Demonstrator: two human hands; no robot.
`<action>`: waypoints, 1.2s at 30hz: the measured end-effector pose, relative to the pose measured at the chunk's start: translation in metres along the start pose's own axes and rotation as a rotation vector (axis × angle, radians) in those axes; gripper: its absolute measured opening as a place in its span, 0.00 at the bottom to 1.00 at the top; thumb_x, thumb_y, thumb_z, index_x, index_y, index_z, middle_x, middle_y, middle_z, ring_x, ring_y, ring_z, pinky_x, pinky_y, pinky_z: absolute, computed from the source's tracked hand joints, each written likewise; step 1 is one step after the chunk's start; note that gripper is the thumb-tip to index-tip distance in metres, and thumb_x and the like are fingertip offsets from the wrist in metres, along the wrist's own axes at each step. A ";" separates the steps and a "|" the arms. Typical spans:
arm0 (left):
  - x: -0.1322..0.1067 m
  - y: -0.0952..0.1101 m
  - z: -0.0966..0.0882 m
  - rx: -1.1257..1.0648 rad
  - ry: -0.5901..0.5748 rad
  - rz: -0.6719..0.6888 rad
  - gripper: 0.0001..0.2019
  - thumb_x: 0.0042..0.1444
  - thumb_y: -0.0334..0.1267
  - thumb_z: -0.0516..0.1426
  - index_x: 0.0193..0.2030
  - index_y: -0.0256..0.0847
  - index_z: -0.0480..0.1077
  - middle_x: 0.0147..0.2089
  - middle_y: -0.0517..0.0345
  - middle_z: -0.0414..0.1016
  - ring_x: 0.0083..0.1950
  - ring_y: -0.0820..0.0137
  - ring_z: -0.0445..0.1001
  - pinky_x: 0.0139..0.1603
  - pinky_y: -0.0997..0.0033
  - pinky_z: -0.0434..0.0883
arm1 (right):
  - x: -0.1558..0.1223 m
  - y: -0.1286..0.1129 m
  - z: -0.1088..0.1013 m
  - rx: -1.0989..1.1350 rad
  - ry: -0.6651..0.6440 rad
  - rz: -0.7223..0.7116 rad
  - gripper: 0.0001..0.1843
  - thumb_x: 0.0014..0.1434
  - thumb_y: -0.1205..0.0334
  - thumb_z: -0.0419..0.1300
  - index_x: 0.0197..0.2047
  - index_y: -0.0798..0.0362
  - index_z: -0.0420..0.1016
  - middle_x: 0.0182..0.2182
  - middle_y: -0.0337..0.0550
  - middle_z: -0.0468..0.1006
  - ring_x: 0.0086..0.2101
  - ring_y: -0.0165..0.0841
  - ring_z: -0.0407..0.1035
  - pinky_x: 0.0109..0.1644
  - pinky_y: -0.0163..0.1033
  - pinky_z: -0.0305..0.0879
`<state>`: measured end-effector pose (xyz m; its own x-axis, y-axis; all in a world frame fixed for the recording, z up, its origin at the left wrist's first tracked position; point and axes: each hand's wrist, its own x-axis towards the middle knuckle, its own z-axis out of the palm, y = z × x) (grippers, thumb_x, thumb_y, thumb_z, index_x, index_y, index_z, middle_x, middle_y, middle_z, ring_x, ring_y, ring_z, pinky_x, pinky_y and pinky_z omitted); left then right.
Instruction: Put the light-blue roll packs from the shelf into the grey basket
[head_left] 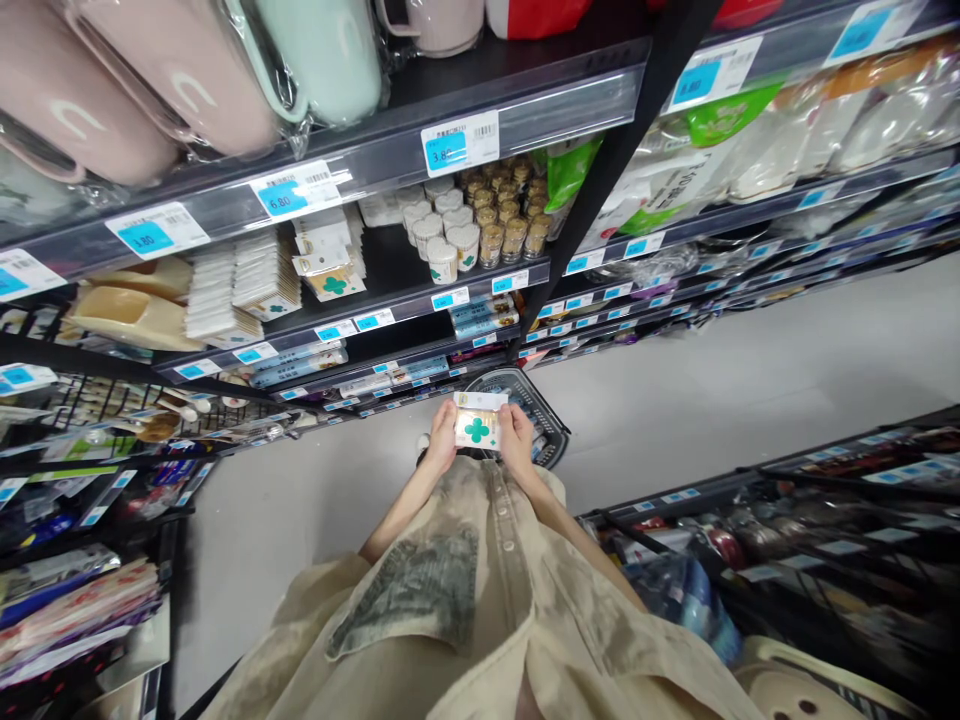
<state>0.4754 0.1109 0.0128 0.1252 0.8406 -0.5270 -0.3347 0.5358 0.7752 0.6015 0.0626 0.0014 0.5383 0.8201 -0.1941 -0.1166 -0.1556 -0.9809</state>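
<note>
Between my two hands is a small flat packet [478, 425], tan and white with a green four-leaf mark, held level in front of my body. My left hand [442, 440] grips its left edge, and the fingers of my right hand [516, 435] close on its right edge. What the packet contains cannot be made out. Beneath it, partly hidden by my hands and shirt, a dark shopping basket [551, 425] with items inside rests on the floor. Similar packets with the green mark [334, 275] stand on the shelf ahead.
Beside those packets are white-lidded tubs [442, 255] and small jars of thin sticks [514, 238]. Wrapped pink and mint mugs [326, 60] line the upper shelf [525, 115]. Yellowish scoops [131, 315] lie at left. Grey floor [750, 350] runs between shelves; more racks [825, 540] stand at right.
</note>
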 end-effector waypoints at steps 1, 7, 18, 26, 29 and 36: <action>0.000 -0.001 0.000 0.006 0.001 0.010 0.32 0.49 0.69 0.70 0.34 0.42 0.66 0.27 0.65 0.71 0.25 0.74 0.69 0.27 0.76 0.67 | 0.000 0.000 0.000 0.001 -0.001 0.002 0.35 0.60 0.22 0.57 0.27 0.46 0.59 0.22 0.33 0.60 0.25 0.31 0.53 0.28 0.37 0.53; -0.003 -0.005 -0.001 -0.016 0.024 0.035 0.29 0.52 0.67 0.68 0.39 0.42 0.70 0.32 0.61 0.76 0.31 0.70 0.75 0.32 0.73 0.73 | 0.003 0.008 -0.002 0.019 0.001 0.039 0.36 0.58 0.20 0.56 0.27 0.46 0.58 0.21 0.34 0.61 0.25 0.31 0.54 0.26 0.37 0.53; -0.007 0.002 0.005 -0.135 -0.048 -0.038 0.30 0.55 0.66 0.68 0.51 0.44 0.71 0.45 0.55 0.84 0.45 0.63 0.84 0.46 0.65 0.79 | 0.001 -0.002 0.010 0.300 -0.085 0.210 0.35 0.54 0.19 0.60 0.39 0.44 0.69 0.32 0.40 0.80 0.32 0.40 0.76 0.32 0.42 0.72; -0.010 -0.002 0.006 -0.112 -0.034 0.081 0.28 0.54 0.66 0.69 0.41 0.43 0.71 0.40 0.59 0.82 0.41 0.66 0.81 0.44 0.68 0.77 | -0.004 -0.016 0.013 0.630 -0.261 0.440 0.31 0.64 0.28 0.61 0.53 0.46 0.79 0.45 0.46 0.87 0.49 0.47 0.82 0.49 0.52 0.81; -0.010 -0.001 0.006 -0.084 -0.039 0.139 0.29 0.52 0.68 0.69 0.36 0.43 0.68 0.35 0.61 0.79 0.35 0.69 0.78 0.38 0.71 0.75 | -0.003 -0.015 0.014 0.845 -0.274 0.552 0.25 0.68 0.37 0.63 0.58 0.46 0.79 0.47 0.43 0.88 0.53 0.46 0.82 0.57 0.52 0.80; -0.008 0.000 0.002 0.016 -0.038 0.259 0.30 0.53 0.70 0.67 0.37 0.44 0.68 0.33 0.62 0.76 0.33 0.70 0.74 0.35 0.72 0.72 | 0.000 -0.014 0.018 0.886 -0.250 0.566 0.22 0.68 0.42 0.65 0.57 0.46 0.81 0.48 0.42 0.88 0.56 0.46 0.80 0.62 0.53 0.78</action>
<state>0.4762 0.1047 0.0175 0.0727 0.9520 -0.2972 -0.3455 0.3036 0.8879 0.5884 0.0745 0.0152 0.0428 0.8589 -0.5104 -0.9111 -0.1761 -0.3727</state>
